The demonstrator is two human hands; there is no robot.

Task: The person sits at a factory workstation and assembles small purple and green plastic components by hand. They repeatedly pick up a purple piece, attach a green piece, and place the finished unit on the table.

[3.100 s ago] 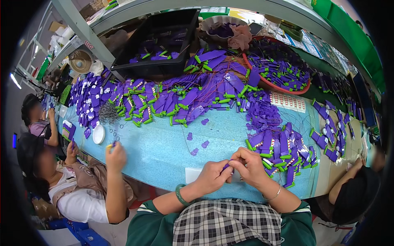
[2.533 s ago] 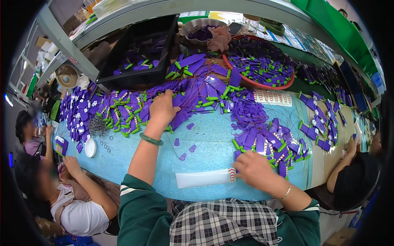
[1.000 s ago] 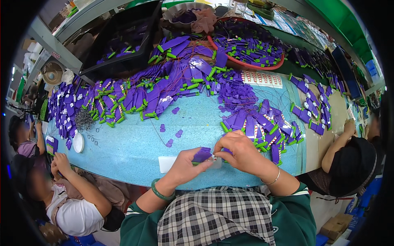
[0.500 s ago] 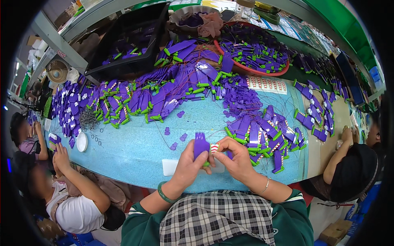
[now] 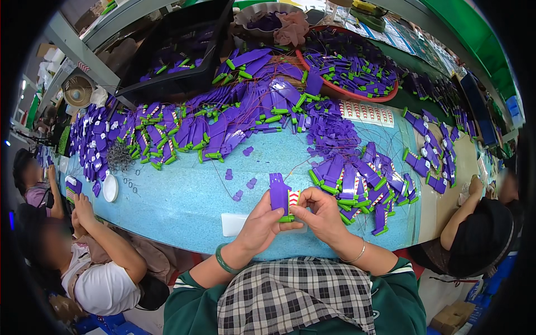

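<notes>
Clamps a purple piece [image 5: 277,195] in the left hand [image 5: 261,220], pressing the thumb across its face, above the near side of the blue counter [image 5: 184,195]. Holds it roughly upright, with the green end [image 5: 287,219] toward the near side. Pinches a striped sticker [image 5: 293,198] at the right edge between thumb and fingers of the right hand [image 5: 320,215]. Appears to be at the step of aligning or pressing on the sticker; hard to tell whether already stuck down. Seems to call next for a steady left grip and for smoothing the sticker flat, without a crease.

Just beside the left hand, on the counter: a white strip [image 5: 233,224], partly covered. To the right, a heap [image 5: 357,184] of similar pieces, some striped too. Beyond that, a printed sheet [image 5: 365,113], then a full red basin [image 5: 373,99]. On the far side, left of centre: a black crate [image 5: 173,84].
</notes>
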